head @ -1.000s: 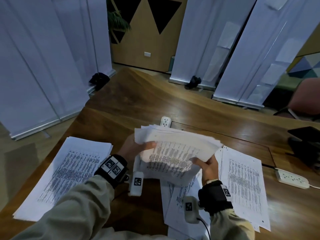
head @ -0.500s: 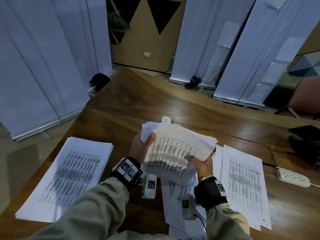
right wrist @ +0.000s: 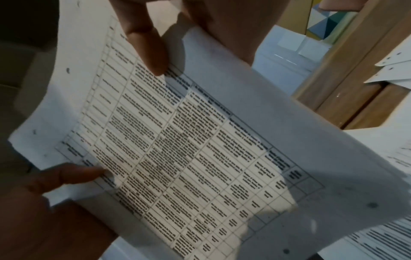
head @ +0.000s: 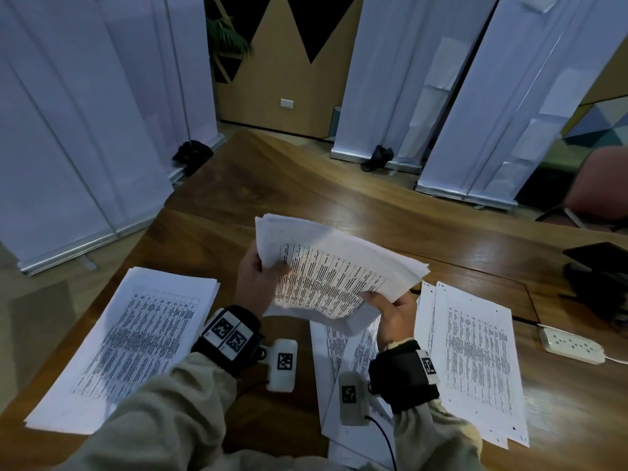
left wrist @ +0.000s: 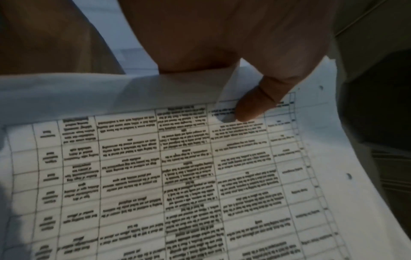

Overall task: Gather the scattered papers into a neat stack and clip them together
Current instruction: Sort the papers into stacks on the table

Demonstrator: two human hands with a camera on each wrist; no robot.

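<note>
Both hands hold a thick bundle of papers [head: 339,270] up off the wooden table [head: 339,198], above its near middle. The left hand [head: 258,280] grips the bundle's left edge, thumb [left wrist: 251,109] pressed flat on the printed top sheet and fingers curled behind. The right hand [head: 394,317] pinches the near right corner, thumb on top and fingers beneath. The sheets in the bundle are not squared: their far edges fan out and the near edge sags and curls.

A tidy pile of printed sheets [head: 136,341] lies flat at the table's near left corner, well apart from the hands. A few loose sheets [head: 475,355] lie overlapped toward the near right edge, and more sheets [head: 339,355] lie under the right wrist, partly hidden by the bundle and the sleeve.

A white power strip [head: 574,345] rests near the right edge, just beyond the loose sheets. A dark object [head: 601,277] sits at the far right edge; it is too dim to identify, possibly a bag. White roll-up banners [head: 424,79] stand on the floor beyond the table.
</note>
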